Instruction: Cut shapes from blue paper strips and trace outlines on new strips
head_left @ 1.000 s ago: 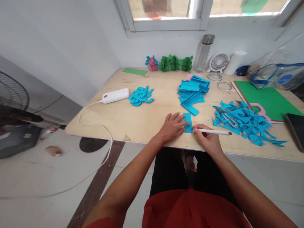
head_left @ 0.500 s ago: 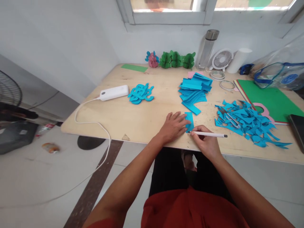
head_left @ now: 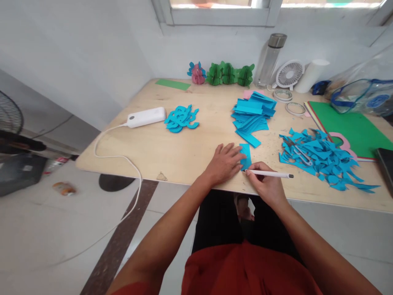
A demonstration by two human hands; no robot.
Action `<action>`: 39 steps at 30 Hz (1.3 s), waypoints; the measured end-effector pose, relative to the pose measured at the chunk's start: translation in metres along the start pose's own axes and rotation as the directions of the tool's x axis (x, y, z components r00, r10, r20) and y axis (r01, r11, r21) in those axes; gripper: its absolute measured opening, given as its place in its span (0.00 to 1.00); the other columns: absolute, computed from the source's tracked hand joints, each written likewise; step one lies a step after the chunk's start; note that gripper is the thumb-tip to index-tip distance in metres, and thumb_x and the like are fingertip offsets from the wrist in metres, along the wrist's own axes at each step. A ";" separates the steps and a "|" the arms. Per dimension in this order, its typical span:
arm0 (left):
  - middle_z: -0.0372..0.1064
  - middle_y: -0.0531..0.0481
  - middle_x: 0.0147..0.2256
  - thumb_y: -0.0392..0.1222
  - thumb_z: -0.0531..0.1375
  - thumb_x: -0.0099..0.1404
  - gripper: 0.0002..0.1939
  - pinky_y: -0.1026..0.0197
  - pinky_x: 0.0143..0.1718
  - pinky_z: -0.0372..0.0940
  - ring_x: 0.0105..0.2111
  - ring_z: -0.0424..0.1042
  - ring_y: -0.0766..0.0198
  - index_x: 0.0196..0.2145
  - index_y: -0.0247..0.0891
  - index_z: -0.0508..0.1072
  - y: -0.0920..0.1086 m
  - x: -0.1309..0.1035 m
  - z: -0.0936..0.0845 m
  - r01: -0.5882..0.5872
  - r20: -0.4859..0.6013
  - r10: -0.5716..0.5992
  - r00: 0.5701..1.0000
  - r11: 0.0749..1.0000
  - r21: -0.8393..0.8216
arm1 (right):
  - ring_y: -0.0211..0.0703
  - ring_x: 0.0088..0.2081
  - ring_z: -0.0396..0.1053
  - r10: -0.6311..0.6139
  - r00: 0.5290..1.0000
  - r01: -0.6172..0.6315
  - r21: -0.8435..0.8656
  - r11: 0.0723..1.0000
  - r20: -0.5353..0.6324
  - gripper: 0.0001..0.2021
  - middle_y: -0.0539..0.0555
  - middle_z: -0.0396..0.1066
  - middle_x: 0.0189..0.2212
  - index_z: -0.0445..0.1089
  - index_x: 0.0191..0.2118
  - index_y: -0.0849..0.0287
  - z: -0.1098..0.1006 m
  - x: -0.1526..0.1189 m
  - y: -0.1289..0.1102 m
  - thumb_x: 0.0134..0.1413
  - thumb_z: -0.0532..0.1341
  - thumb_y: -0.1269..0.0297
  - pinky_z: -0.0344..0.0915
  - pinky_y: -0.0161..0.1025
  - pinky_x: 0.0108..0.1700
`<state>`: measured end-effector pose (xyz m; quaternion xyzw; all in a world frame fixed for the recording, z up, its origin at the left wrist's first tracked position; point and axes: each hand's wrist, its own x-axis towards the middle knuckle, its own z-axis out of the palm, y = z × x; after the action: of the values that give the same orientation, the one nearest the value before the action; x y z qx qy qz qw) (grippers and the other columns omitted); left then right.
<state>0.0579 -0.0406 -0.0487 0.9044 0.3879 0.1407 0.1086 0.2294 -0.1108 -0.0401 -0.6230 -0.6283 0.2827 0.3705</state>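
A small blue paper piece (head_left: 245, 153) lies near the table's front edge. My left hand (head_left: 225, 163) rests on it from the left, fingers spread and holding nothing. In my right hand (head_left: 268, 186) a white pen (head_left: 272, 173) is pinched, lying nearly level with its dark end to the right. The pen's tip is at the lower edge of the blue paper; any mark there is too small to make out. Beyond the paper sits a stack of blue paper strips (head_left: 253, 116). To the left is a small pile of blue curved cut-outs (head_left: 181, 119).
Blue paper scraps (head_left: 325, 157) with scissors (head_left: 302, 155) on them lie at right, beside green sheets (head_left: 353, 127). A white power bank (head_left: 146, 117) trails a cable off the left edge. Along the back stand green paper figures (head_left: 227, 74), a bottle (head_left: 270, 61) and a small fan (head_left: 289, 75).
The view has shifted slightly. Both hands stay almost in place, with the left hand on the paper and the pen tip still at its lower edge.
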 end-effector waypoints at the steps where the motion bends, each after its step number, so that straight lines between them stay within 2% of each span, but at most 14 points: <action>1: 0.58 0.49 0.63 0.45 0.52 0.70 0.15 0.40 0.62 0.46 0.64 0.51 0.49 0.52 0.46 0.70 0.000 0.000 0.000 0.002 0.000 -0.002 1.000 1.000 0.000 | 0.40 0.26 0.66 -0.002 1.000 0.002 -0.004 1.000 -0.001 0.08 0.49 0.71 0.24 0.68 0.31 0.55 0.000 0.000 0.000 0.54 0.60 0.57 0.62 0.36 0.29; 39: 0.58 0.48 0.63 0.45 0.52 0.70 0.15 0.39 0.61 0.48 0.64 0.52 0.48 0.51 0.44 0.70 0.000 0.001 0.000 -0.003 -0.003 0.003 1.000 1.000 0.009 | 0.40 0.26 0.67 0.002 1.000 -0.003 -0.070 0.998 -0.011 0.08 0.50 0.73 0.25 0.69 0.31 0.56 -0.001 0.000 -0.007 0.54 0.59 0.58 0.61 0.36 0.30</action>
<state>0.0582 -0.0403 -0.0481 0.9053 0.3872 0.1406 0.1037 0.2259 -0.1117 -0.0340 -0.6379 -0.6348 0.2577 0.3517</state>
